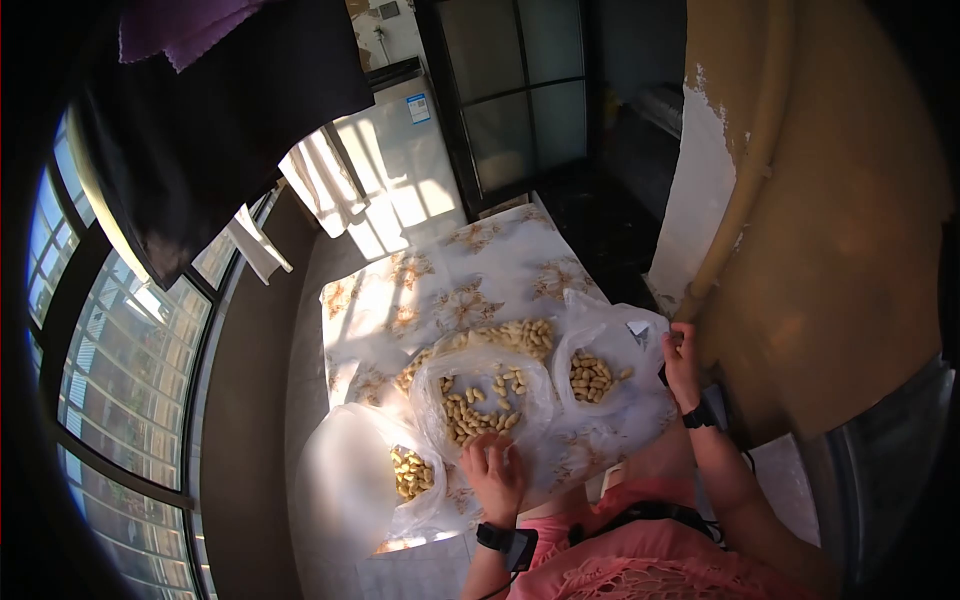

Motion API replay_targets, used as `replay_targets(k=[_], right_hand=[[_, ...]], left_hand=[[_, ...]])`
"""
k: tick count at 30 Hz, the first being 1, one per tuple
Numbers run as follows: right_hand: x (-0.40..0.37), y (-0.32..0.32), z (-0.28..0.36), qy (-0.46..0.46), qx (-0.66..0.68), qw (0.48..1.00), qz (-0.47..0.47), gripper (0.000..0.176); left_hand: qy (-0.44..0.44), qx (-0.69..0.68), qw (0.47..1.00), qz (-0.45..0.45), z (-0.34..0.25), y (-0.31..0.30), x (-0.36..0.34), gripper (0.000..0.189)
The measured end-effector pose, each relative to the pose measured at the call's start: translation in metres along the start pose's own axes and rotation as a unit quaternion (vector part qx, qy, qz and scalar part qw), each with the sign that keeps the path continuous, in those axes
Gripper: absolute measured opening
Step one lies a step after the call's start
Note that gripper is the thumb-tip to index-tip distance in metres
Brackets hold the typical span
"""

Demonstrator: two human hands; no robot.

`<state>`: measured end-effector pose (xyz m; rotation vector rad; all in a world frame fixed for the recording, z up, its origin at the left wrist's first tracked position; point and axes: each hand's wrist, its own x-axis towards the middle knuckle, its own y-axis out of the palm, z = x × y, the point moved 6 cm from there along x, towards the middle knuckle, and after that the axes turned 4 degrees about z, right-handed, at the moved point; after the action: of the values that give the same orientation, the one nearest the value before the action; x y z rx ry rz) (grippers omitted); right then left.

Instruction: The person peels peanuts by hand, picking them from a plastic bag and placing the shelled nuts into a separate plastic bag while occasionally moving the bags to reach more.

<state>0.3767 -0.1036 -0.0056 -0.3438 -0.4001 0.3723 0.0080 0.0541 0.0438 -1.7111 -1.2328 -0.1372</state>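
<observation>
Peanuts in their shells [462, 414] lie in an opened clear plastic bag [428, 392] at the middle of the table. My left hand [492, 472] is at this bag's near edge, its fingers curled down against the peanuts; whatever is between the fingertips is hidden. To the right, a second plastic bag [612, 322] holds a smaller heap of peanuts [592, 378]. My right hand [682, 362] is beside that bag's right rim with its fingers bent together, and I cannot see what they hold. A third bag [350, 440], at the near left, contains more peanuts [410, 474] in bright sunlight.
Behind the middle bag, more peanuts [525, 336] form a long pile. The flowered tablecloth [480, 265] covers the table. A wall with a pipe [752, 170] rises on the right, barred windows [130, 390] on the left. Dark cloth [215, 120] hangs at upper left.
</observation>
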Motion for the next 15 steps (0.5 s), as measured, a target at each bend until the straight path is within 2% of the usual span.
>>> replay_targets(k=[1, 3, 4, 5, 7, 9, 11, 15], right_hand=[[0.0, 0.0, -0.004, -0.001, 0.0, 1.0, 0.003, 0.048], [-0.004, -0.002, -0.016, 0.079, 0.113, 0.99, 0.001, 0.042], [-0.008, 0.002, -0.019, 0.142, 0.171, 0.975, 0.014, 0.032], [-0.009, -0.004, -0.014, 0.141, 0.169, 0.975, 0.015, 0.032], [-0.02, 0.0, 0.013, 0.236, 0.146, 0.945, 0.173, 0.025], [-0.023, 0.003, 0.024, 0.23, 0.153, 0.945, 0.178, 0.023], [-0.018, 0.004, 0.043, 0.146, 0.145, 0.961, 0.185, 0.021], [-0.008, 0.004, 0.088, 0.08, 0.206, 0.955, 0.2, 0.017]], left_hand=[[-0.002, -0.011, 1.0, 0.007, 0.0, 0.0, 0.0, 0.025], [-0.005, -0.025, 1.0, 0.014, -0.004, 0.002, 0.0, 0.024], [0.011, -0.037, 0.999, 0.029, -0.011, 0.007, -0.001, 0.025], [0.029, -0.048, 0.997, 0.044, -0.019, 0.012, 0.0, 0.026], [0.099, -0.056, 0.988, 0.099, -0.047, 0.028, 0.004, 0.031], [0.147, -0.055, 0.98, 0.122, -0.077, 0.038, 0.017, 0.035], [0.147, -0.026, 0.981, 0.122, -0.087, 0.056, 0.025, 0.034], [0.117, -0.003, 0.984, 0.136, -0.082, 0.069, 0.033, 0.031]])
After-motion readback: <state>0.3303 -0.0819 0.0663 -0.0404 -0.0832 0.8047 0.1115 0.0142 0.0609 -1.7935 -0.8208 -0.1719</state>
